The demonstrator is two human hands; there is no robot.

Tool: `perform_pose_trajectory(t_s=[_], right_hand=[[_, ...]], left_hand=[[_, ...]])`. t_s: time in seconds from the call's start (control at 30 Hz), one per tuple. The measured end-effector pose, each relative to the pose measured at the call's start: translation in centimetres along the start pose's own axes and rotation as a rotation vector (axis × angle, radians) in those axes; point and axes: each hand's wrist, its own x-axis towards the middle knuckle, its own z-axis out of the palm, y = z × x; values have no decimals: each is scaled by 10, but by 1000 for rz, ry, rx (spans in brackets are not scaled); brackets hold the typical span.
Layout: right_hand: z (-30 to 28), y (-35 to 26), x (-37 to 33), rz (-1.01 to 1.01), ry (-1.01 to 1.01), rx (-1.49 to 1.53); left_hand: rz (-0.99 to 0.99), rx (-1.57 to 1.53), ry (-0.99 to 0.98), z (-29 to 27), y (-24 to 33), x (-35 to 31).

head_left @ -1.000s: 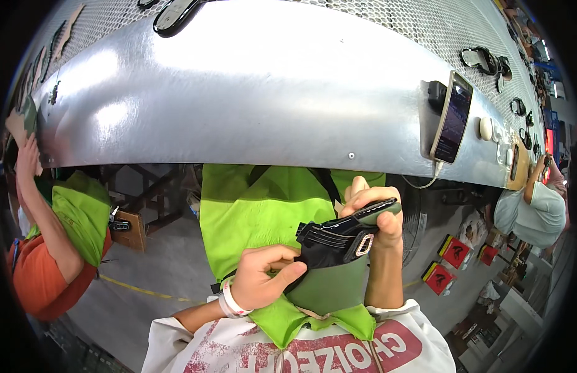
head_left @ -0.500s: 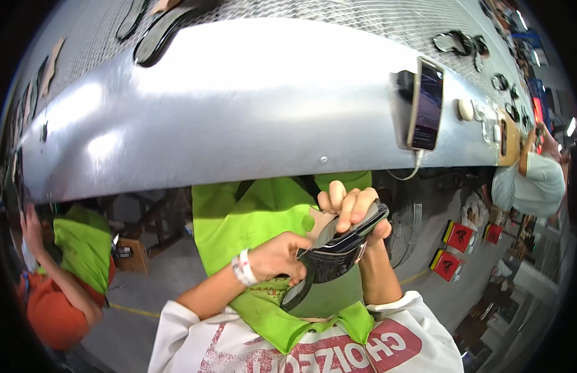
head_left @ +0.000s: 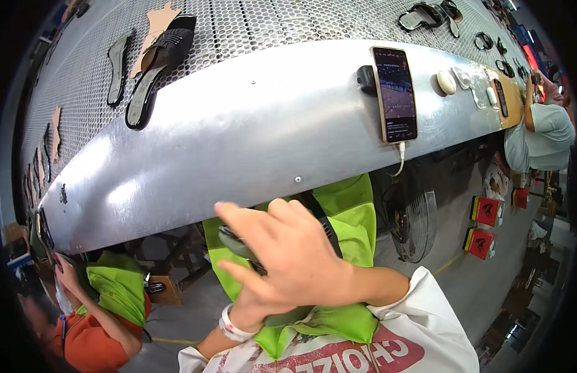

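Note:
My right hand (head_left: 294, 252) reaches leftward across my front, slightly blurred, its index finger and thumb stretched apart. Behind it is the dark grey end of a black slide sandal (head_left: 233, 241); most of the sandal is hidden. My left hand (head_left: 248, 309), wearing a white wristband, lies underneath the right one, close to the sandal, with its fingers covered from view. Both hands are just in front of the metal bench edge, above a bright green apron (head_left: 350, 211).
A metal bench (head_left: 238, 149) borders a mesh conveyor (head_left: 269, 22) carrying sandals (head_left: 167, 53). A plugged-in phone (head_left: 397, 93) leans on the bench; its cable (head_left: 400, 158) hangs over the edge. A fan (head_left: 418, 227) stands below. People work at left (head_left: 105, 323) and right (head_left: 546, 130).
My right hand has come off the sandal's near side and swung left across my left hand, covering it. Both hands sit lower left, and the view has shifted, showing more conveyor.

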Motion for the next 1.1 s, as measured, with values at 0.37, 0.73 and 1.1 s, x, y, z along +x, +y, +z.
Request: perform_pose_trajectory(t_s=[0.37,0.73,1.1], right_hand=[[-4,39,-73,579,-191,695],[25,24,-66,364,-198,677],[40,42,-89,407,-398,1101]], left_hand=[[20,-518,-55,-40,-39,-4],[363,-206,-132,-65,-47,-2],[428,423,-225,-125,-82,5]])
